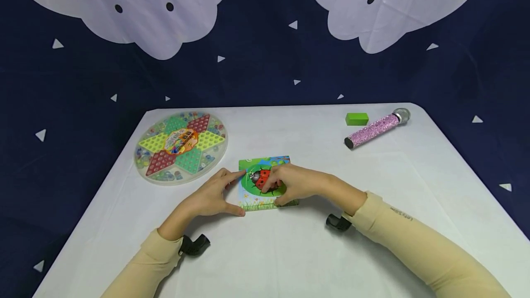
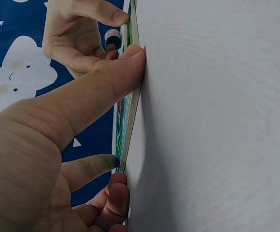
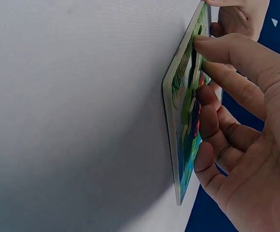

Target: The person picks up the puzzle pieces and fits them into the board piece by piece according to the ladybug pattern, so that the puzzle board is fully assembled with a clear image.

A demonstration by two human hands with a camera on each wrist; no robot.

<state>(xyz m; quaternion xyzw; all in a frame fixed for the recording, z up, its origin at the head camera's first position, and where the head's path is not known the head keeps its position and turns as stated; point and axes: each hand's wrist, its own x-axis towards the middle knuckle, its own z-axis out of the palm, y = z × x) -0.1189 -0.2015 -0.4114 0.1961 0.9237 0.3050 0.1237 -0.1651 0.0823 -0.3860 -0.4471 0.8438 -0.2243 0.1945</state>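
A flat ladybug puzzle board (image 1: pixel 250 202), with a red ladybug on a green leaf, lies on the white table. Along its left side is my left hand (image 1: pixel 211 194), index fingertip at the upper left edge and thumb tip by the lower left corner. Both of those fingers are fairly straight and spread apart. Over the board's right half, my right hand (image 1: pixel 302 182) has its index fingertip on the ladybug (image 1: pixel 261 177) and its thumb low on the board. In the right wrist view, uneven piece edges (image 3: pixel 185 135) show under bent fingers; I cannot tell whether these pinch a piece.
A round Chinese checkers board (image 1: pixel 188 160) with glass marbles sits at the back left. At the back right are a green block (image 1: pixel 357 119) and a pink glitter microphone (image 1: pixel 374 131). Behind the table hangs a dark blue cloth (image 1: pixel 265 68) with clouds.
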